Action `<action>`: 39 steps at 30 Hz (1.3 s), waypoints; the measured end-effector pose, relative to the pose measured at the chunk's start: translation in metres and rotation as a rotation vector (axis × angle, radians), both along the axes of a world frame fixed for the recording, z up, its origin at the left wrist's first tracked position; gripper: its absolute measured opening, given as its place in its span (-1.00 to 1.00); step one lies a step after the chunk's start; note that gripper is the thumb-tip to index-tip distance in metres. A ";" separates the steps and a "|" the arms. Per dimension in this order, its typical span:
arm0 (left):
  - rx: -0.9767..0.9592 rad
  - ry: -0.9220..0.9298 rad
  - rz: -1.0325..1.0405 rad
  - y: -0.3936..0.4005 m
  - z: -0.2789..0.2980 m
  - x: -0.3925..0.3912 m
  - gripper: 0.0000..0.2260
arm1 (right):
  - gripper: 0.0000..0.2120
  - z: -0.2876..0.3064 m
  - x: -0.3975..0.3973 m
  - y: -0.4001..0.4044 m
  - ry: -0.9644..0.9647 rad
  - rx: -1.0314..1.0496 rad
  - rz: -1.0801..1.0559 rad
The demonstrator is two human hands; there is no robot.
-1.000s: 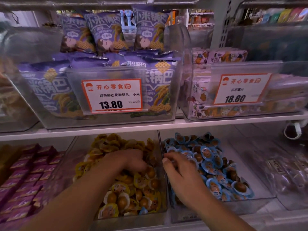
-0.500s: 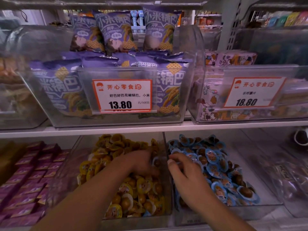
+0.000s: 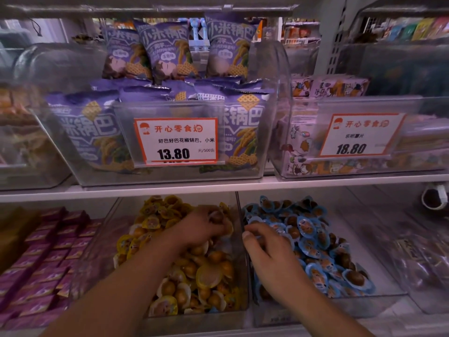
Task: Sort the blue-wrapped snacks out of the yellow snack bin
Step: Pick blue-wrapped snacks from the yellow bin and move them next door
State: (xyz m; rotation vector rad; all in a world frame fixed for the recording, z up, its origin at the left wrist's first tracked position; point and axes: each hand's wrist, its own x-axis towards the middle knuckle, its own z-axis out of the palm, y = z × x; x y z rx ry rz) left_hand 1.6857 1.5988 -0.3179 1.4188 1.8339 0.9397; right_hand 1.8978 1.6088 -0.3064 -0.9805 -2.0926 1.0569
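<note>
The left hand (image 3: 202,228) is down in the yellow snack bin (image 3: 239,283), its fingers curled into the heap of yellow-wrapped snacks (image 3: 194,271); whether they pinch one piece I cannot tell, since the knuckles hide the fingertips. Just to its right, past the clear wall that parts the two bins, the right hand (image 3: 269,256) lies on the blue-wrapped snacks (image 3: 313,242) in the neighbouring bin (image 3: 379,294), fingers bent and loosely gathered, thumb at the wall; what they hold, if anything, is hidden. A few bits of blue wrapper (image 3: 213,310) show at the near edge of the yellow heap, below the left forearm. Left of that arm sit purple boxes (image 3: 41,276). Above both hands, a shelf carries purple bags (image 3: 167,52) behind a price tag (image 3: 176,141) reading 13.80.
</note>
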 end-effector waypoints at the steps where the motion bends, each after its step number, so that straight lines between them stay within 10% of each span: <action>1: 0.033 -0.135 0.057 -0.006 0.008 -0.004 -0.91 | -0.85 -0.001 0.000 0.001 0.000 0.011 -0.005; 6: 0.043 -0.695 0.268 -0.062 0.033 -0.014 -0.57 | -0.78 0.004 0.002 -0.003 0.043 0.061 -0.053; 10: 0.174 -0.814 0.364 -0.111 0.027 -0.010 -0.76 | -0.82 0.026 -0.007 -0.022 0.225 0.355 -0.060; 20: 0.292 -0.403 0.362 -0.176 0.016 -0.021 -0.85 | -0.48 -0.004 -0.080 -0.060 -0.344 0.254 0.407; 26: 0.308 -0.294 0.424 -0.173 0.016 -0.023 -0.80 | -0.28 -0.006 -0.100 -0.050 -0.319 0.285 0.385; 39: 0.445 0.224 0.398 -0.182 0.034 -0.018 -0.63 | -0.82 -0.004 -0.113 -0.036 -0.227 0.445 0.305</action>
